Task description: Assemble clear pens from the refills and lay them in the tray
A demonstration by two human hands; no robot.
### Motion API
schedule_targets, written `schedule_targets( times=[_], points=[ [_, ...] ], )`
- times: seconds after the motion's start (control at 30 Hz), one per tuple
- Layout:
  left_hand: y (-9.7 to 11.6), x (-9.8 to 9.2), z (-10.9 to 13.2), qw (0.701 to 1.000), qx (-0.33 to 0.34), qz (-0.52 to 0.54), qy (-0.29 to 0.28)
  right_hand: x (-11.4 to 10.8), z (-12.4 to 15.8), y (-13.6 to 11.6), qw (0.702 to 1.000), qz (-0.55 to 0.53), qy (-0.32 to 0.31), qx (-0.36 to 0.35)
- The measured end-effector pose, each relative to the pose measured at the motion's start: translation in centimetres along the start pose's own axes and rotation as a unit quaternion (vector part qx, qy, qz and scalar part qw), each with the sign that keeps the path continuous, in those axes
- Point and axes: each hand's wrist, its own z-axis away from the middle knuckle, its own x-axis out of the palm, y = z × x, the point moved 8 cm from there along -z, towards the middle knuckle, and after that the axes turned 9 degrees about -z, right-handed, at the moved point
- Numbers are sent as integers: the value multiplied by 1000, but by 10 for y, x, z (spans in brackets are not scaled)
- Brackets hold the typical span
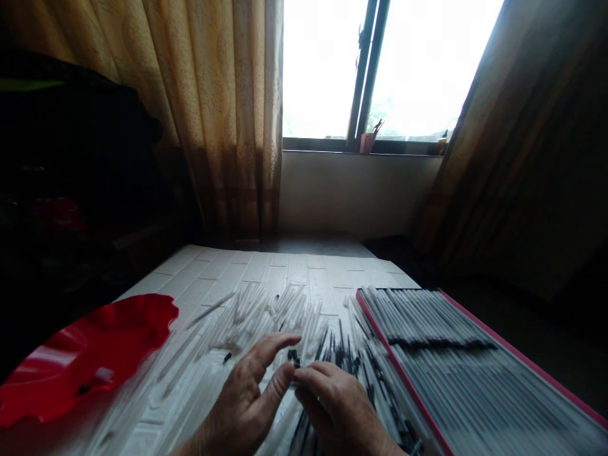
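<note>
Over the white table [311,261], the left hand [254,389] parts thumb from forefinger; the right hand [335,399] curls, its grip unclear; clear tubes [249,311] and dark rods [349,360] lie close, presumably for easy reach

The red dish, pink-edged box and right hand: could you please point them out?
Red dish [118,342], head view, inner surface.
Pink-edged box [403,377], head view, left wall.
Right hand [341,392], head view, its back.

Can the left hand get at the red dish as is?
Likely yes: between the left hand and the red dish, only loose translucent tubes lie low; nothing tall seems to block.
</note>
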Motion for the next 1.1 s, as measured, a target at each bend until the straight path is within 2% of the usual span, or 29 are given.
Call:
schedule_targets(
  times=[0.07,0.13,0.17,0.2,0.33,0.47,0.6,0.7,0.8,0.9,1.0,1.1],
  points=[
    [-8,9,-10,985,-51,163,13,-9,-2,1,999,-34,13,12],
    [-14,11,-23,975,-63,211,26,-23,-3,4,995,-82,54,27],
    [-17,10,-29,985,-56,162,30,-30,-3,7,990,-108,80,39],
    [-18,10,-35,997,-35,61,17,-37,-3,11,984,-134,109,54],
    [-35,16,-44,995,-7,-84,-56,-53,1,24,956,-202,184,108],
    [-42,30,-36,970,3,-214,-110,-54,1,21,955,-196,193,107],
    [-40,37,-35,946,-12,-299,-121,-51,-1,15,961,-185,180,100],
    [-40,38,-41,938,-30,-323,-121,-49,-1,14,962,-191,172,95],
    [-42,35,-48,943,-49,-310,-113,-48,-2,17,962,-189,170,97],
    [-45,30,-49,959,-63,-254,-105,-48,-3,19,966,-170,169,101],
    [-46,23,-40,979,-77,-151,-110,-44,-4,17,974,-142,147,98],
    [-54,13,-19,985,-121,-54,-108,-35,-4,12,983,-120,109,84]
  ],
)
